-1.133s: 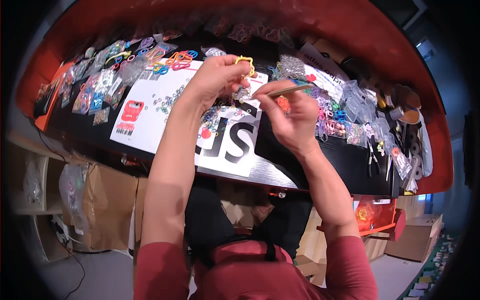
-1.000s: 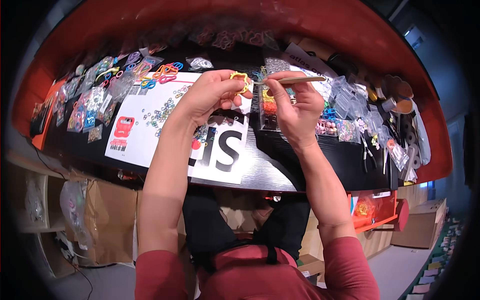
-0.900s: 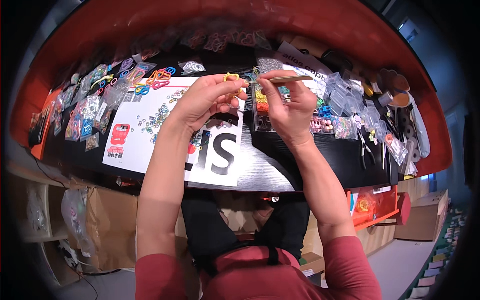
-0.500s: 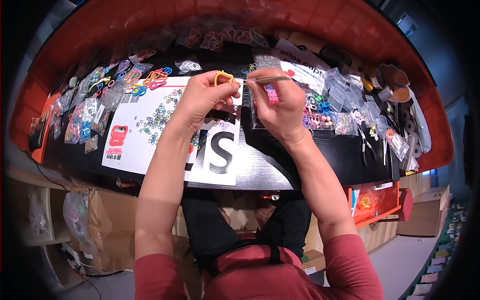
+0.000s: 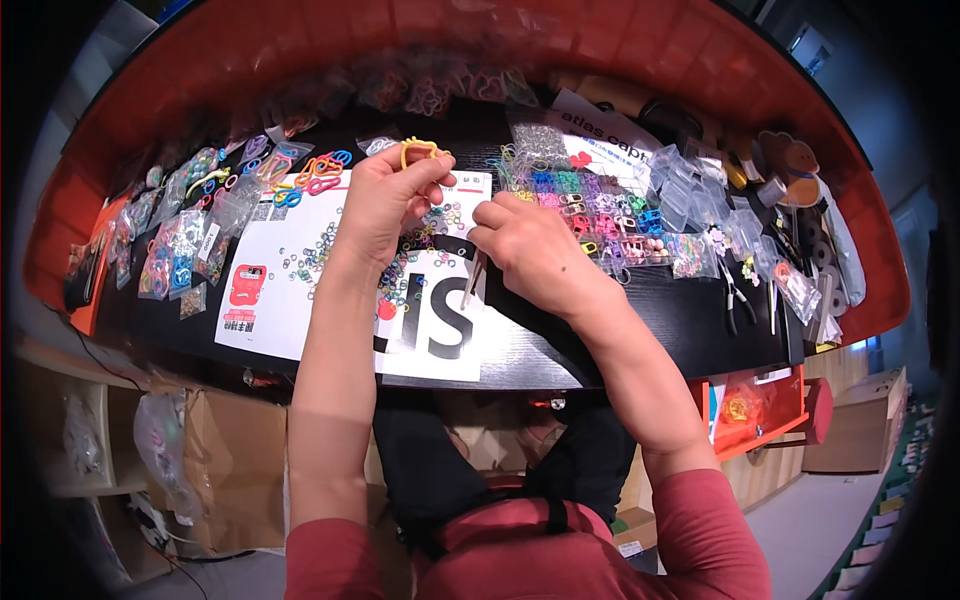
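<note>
My left hand (image 5: 380, 205) is raised above a white printed sheet (image 5: 290, 322). Its thumb and fingers pinch a yellow shaped loop (image 5: 405, 156), which looks like an outline clasp. My right hand (image 5: 545, 255) is closed around a slim metal tool that looks like tweezers (image 5: 474, 280). The tool's narrow end points down toward the sheet's right part; its upper part is hidden by my fingers. Many small coloured rings (image 5: 318, 258) lie scattered over the sheet, below and beside my left hand. I cannot make out whether the tool's end holds a ring.
A compartment box of coloured clasps and beads (image 5: 640, 248) stands right of my right hand. Pliers (image 5: 738, 295) lie farther right. Bags of rings (image 5: 178, 255) and colourful loops (image 5: 325, 170) sit at the left. A red raised edge (image 5: 400, 40) surrounds the black table's far side.
My right hand has moved down and away from the yellow loop, and the tool now points down at the sheet. My left hand still holds the loop, a little farther left.
</note>
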Demonstrator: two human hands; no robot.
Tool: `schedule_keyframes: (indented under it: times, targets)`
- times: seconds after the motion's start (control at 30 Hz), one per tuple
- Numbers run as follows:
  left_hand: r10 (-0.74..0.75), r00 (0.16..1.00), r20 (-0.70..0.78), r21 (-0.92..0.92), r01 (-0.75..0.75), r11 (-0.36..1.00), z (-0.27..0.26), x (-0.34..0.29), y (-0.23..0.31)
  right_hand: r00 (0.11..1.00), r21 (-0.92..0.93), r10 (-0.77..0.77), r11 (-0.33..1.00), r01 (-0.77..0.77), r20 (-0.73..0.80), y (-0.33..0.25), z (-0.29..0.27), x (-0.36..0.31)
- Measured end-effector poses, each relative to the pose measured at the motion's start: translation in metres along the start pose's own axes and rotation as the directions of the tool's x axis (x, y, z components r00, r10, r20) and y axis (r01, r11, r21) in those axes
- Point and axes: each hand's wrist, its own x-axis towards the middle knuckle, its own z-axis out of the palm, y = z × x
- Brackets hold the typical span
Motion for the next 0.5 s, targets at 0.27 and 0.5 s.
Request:
schedule_keyframes:
  times: [0.27,0.5]
  targets:
    - [-0.032,0.994,0.102,0.166,0.015,0.986,0.012,-0.009,0.003,0.861,0.492,0.374,0.853,-0.174,-0.345,0.008,-0.01,0.006]
    - [-0.032,0.975,0.219,0.285,-0.033,0.958,0.025,-0.016,0.0,0.886,0.509,0.37,0.839,-0.19,-0.279,0.017,-0.016,0.002]
